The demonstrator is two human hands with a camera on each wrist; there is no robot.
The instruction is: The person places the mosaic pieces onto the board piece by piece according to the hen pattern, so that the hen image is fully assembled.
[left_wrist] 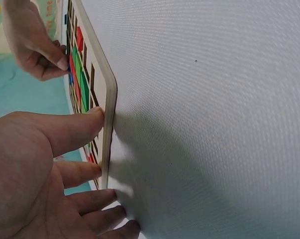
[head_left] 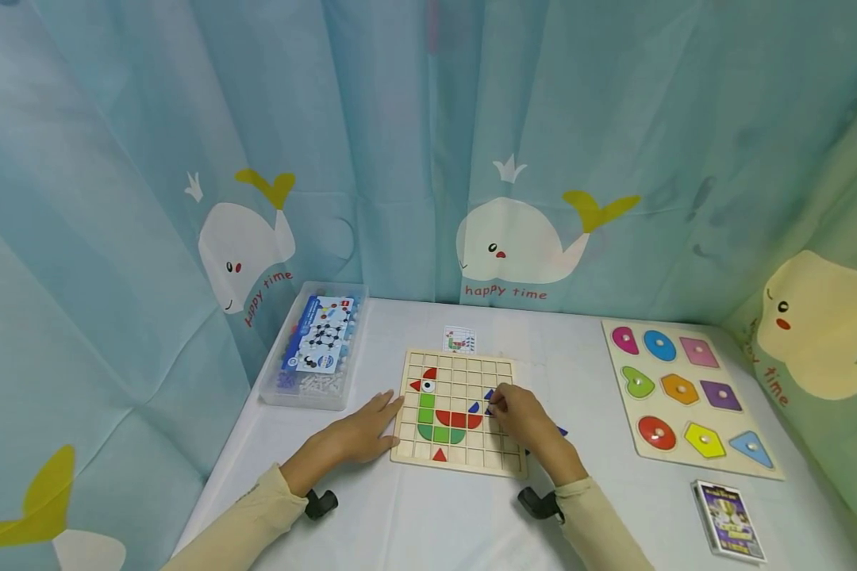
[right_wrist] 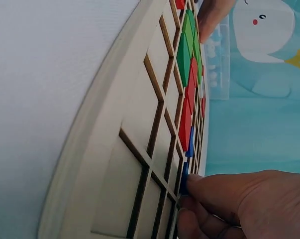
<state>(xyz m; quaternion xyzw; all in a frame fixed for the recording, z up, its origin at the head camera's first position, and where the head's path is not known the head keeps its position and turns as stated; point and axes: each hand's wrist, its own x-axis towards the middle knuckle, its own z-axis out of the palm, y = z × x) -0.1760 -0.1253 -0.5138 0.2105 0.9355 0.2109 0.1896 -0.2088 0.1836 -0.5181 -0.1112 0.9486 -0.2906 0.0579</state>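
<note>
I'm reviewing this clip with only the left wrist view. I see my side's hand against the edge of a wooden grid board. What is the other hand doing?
Observer: The right hand pinches a small blue piece at a cell of the wooden grid board.
Operator: What picture do the tiles make?
Observer: A bird, with a green and red body and a red beak.
Operator: Anything else on the table?
Observer: To the right, a wooden shape puzzle with knobbed coloured pieces.
Operator: And left of the board?
Observer: A clear plastic box with a blue label.
</note>
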